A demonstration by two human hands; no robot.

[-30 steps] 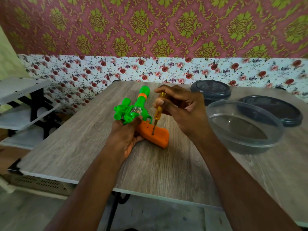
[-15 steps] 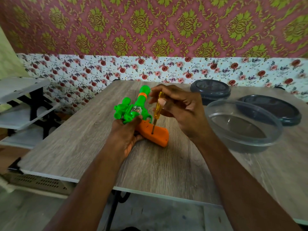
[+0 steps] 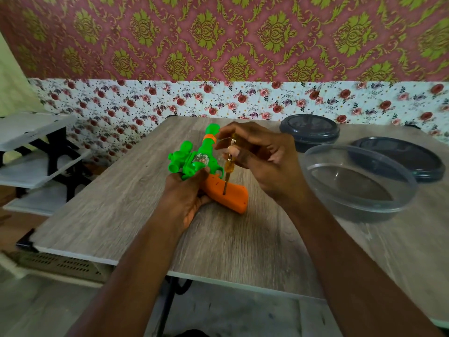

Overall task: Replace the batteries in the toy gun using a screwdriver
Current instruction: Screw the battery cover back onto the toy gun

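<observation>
My left hand (image 3: 187,190) grips the toy gun (image 3: 206,171) on the table (image 3: 121,203). My right hand (image 3: 262,156) pinches the screwdriver (image 3: 228,166), tip in the orange grip's screw. Cover is closed; batteries not changed yet.

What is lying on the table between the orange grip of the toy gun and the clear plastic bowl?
Nothing. In the head view, only bare table shows between the orange grip and the clear plastic bowl; the right hand hovers above it.

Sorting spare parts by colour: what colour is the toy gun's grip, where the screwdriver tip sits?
Orange, on the green plastic toy gun's grip; clearest in the head view.
</observation>
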